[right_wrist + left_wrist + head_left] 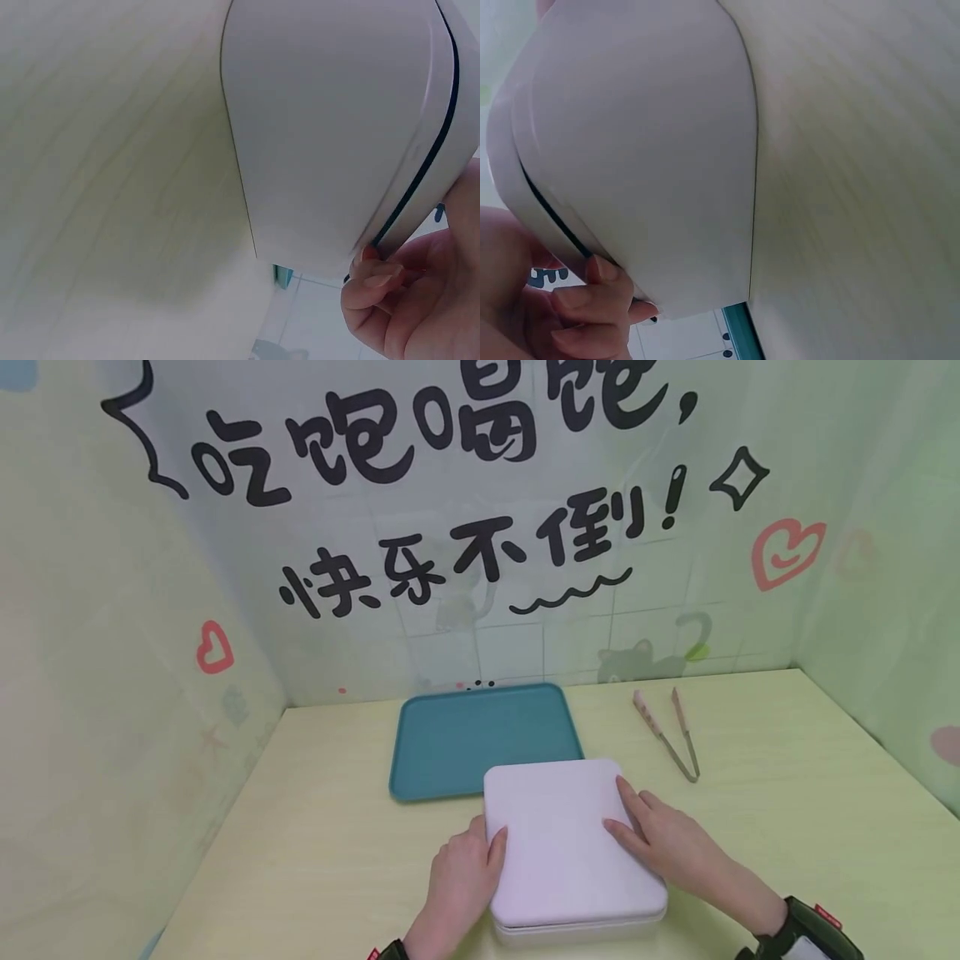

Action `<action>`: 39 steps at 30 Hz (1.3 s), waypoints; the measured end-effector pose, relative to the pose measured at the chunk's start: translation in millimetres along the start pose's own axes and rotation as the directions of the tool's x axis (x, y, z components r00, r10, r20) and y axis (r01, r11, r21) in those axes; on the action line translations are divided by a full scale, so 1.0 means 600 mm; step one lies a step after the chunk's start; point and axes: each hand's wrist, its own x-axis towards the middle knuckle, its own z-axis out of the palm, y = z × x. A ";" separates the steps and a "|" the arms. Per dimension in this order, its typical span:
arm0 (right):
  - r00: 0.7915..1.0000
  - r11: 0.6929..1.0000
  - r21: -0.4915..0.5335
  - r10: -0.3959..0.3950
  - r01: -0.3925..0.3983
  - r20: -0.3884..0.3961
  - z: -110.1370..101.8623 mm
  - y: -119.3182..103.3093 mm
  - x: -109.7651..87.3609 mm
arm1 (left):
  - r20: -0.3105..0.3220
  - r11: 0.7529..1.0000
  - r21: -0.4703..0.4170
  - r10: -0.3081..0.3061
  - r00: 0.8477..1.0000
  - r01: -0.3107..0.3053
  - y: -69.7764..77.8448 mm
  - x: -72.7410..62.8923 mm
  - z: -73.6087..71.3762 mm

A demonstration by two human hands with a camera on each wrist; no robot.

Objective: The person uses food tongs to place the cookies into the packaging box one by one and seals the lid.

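Observation:
A white square box with rounded corners stands on the table, its white lid (570, 843) on top. On the lid's left edge my left hand (462, 870) has its thumb on the top face and its fingers curled at the rim below. From the right, my right hand (671, 843) grips the opposite edge, thumb and a finger over the top. Both wrist views show a dark gap between the lid and the box body (660, 150), with fingertips (367, 259) right at that seam. The inside of the box is hidden.
Behind the box lies a teal tray (480, 735), its near right corner overlapped by the lid. Metal tongs with pinkish ends (686, 760) lie at the back right of the pale wooden table (322, 860). A printed cloth (337, 652) hangs behind and at both sides.

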 end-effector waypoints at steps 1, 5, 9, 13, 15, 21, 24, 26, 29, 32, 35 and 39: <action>1.000 1.000 -0.004 0.002 -0.002 0.001 0.000 0.000 -0.001 | 0.005 1.000 0.000 -0.001 1.000 0.001 0.000 -0.001 -0.001; 1.000 1.000 -0.005 0.003 -0.003 0.011 -0.001 -0.002 -0.003 | 0.010 1.000 -0.004 0.005 1.000 -0.004 0.001 -0.002 -0.003; 1.000 1.000 -0.007 0.010 -0.010 0.025 0.000 -0.003 -0.003 | -0.005 1.000 -0.007 0.011 1.000 -0.011 0.000 -0.004 -0.004; 1.000 1.000 -0.026 0.003 -0.003 0.019 0.002 -0.005 -0.003 | -0.011 1.000 -0.013 0.009 1.000 -0.009 -0.002 -0.008 -0.002; 1.000 0.999 -0.043 -0.005 0.005 0.010 0.002 -0.007 -0.004 | -0.016 1.000 -0.017 0.012 1.000 -0.013 -0.004 -0.009 -0.001; 1.000 0.998 -0.068 0.011 -0.009 0.020 0.002 -0.014 -0.003 | -0.020 0.999 -0.029 0.021 1.000 -0.021 -0.005 -0.008 -0.002; 1.000 0.997 -0.072 0.019 -0.017 0.024 0.002 -0.015 -0.003 | -0.018 0.999 -0.031 0.018 1.000 -0.018 -0.005 -0.006 -0.002; 1.000 0.997 -0.075 0.012 -0.011 0.016 0.004 -0.016 -0.003 | -0.012 1.000 -0.029 0.005 1.000 -0.006 -0.004 -0.006 -0.002; 1.000 0.996 -0.090 0.000 -0.001 -0.007 0.006 -0.017 -0.002 | 0.013 0.999 -0.023 -0.025 1.000 0.025 -0.001 -0.005 -0.002; 1.000 0.994 -0.107 -0.014 0.011 -0.021 0.007 -0.016 -0.002 | 0.023 0.999 -0.014 -0.039 0.999 0.039 0.001 -0.004 0.000; 0.999 0.992 -0.120 -0.029 0.025 -0.031 0.008 -0.014 -0.002 | 0.020 0.999 -0.009 -0.037 0.999 0.037 0.002 -0.003 0.002; 0.998 0.990 -0.141 -0.038 0.031 -0.048 0.011 -0.012 -0.004 | 0.044 0.998 -0.035 -0.043 0.998 0.045 0.002 -0.003 0.002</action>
